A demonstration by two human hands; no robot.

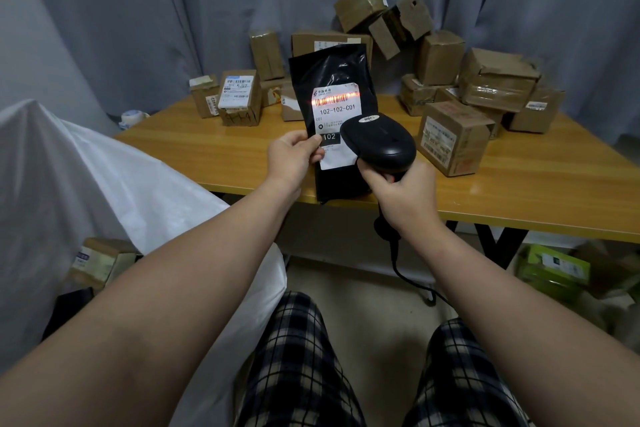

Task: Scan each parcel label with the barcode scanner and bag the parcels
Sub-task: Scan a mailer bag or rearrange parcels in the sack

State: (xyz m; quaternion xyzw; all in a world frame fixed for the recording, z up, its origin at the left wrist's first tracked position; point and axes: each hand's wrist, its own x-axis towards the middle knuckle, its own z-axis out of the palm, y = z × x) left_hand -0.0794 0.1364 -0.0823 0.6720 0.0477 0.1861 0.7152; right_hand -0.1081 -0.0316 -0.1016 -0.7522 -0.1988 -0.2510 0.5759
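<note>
Two grips closed, left grip pinching black parcel by left edge, right grip clasping barcode scanner facing label

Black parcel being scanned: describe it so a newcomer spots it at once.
Start at the wooden table piled with brown cardboard boxes. At its near edge the left hand holds the black parcel upright while the right hand aims the barcode scanner at it. It is the only glossy black bag among cartons, its white label crossed by a red scan line.

The white label on the black parcel reads "102-102-C01", "C01" and "102".
</note>
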